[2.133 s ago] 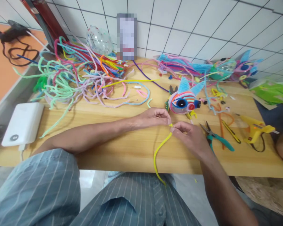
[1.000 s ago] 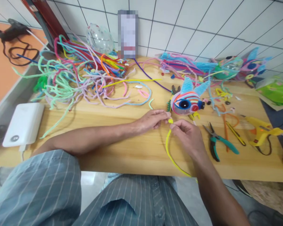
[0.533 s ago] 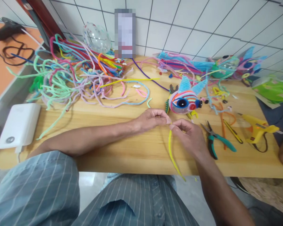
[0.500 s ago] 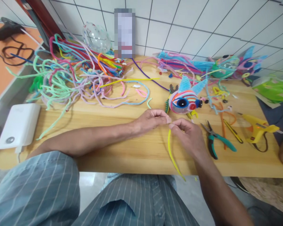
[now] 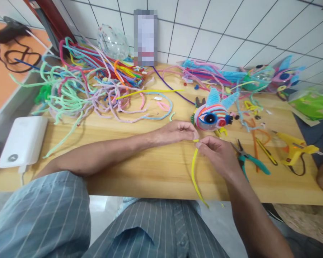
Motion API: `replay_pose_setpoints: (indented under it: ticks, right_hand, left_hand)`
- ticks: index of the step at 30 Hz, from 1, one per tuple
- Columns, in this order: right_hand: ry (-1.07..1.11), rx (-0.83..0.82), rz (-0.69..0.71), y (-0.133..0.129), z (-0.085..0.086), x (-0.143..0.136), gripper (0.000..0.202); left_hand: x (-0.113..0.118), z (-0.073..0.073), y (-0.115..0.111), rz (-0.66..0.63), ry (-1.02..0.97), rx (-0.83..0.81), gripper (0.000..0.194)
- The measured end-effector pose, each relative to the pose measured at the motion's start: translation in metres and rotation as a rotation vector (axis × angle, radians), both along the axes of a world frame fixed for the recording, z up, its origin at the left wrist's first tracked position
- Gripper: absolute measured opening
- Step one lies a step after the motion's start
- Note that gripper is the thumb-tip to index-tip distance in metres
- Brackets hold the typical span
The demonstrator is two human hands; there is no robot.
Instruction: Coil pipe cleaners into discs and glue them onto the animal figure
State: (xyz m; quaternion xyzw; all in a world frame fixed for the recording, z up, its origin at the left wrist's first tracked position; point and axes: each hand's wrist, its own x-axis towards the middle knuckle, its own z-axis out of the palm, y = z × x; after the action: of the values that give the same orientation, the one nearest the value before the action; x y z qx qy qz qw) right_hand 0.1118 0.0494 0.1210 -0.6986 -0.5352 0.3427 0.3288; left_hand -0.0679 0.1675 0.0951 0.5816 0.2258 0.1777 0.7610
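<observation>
Pinching the yellow pipe cleaner (image 5: 193, 172) near its upper end, my left hand (image 5: 181, 130) and right hand (image 5: 218, 154) meet almost tip to tip on my feed. Both grips are thumb against forefinger, with only a speck of yellow showing in the narrow gap between them. What counts, I judge, is the run of the strand: from the fingertips its long axis drops toward six o'clock, then bows toward five, the loose end passing beyond the near edge of the wooden table (image 5: 140, 172). That hanging length leaves beneath the right fingertips, so the right hand is nearer to it.

I read the strand as fuzzy chenille, slim and pliable, probably wire-cored. At one o'clock from the fingers, just beyond them, sits the animal head (image 5: 214, 116): a rounded, clear-looking shell with striped chenille on top, fluffy blue ears, a glossy black eye and a red nub. Toward half past three lie the needle-nose pliers (image 5: 254, 163), teal-handled, their slim metal tips apart; farther out at three, the hard yellow glue gun (image 5: 296, 148). At ten, soft pastel pipe cleaners (image 5: 67, 95) sprawl in loose curls.
</observation>
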Motion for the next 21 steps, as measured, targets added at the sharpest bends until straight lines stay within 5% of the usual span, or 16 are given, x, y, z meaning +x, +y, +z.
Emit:
replay_pose_setpoints:
  ticks: [5, 15, 21]
  right_hand:
    - [-0.092, -0.016, 0.103, -0.001, 0.008, 0.002, 0.027]
    - [0.160, 0.091, -0.126, 0.001, -0.022, -0.025, 0.030]
    - [0.215, 0.061, -0.117, 0.001, -0.027, -0.025, 0.029]
  left_hand:
    - [-0.002, 0.001, 0.000, -0.082, 0.051, 0.088, 0.018]
    - [0.006, -0.003, -0.047, 0.343, -0.043, -0.465, 0.029]
    - [0.007, -0.006, -0.047, 0.376, -0.029, -0.488, 0.035]
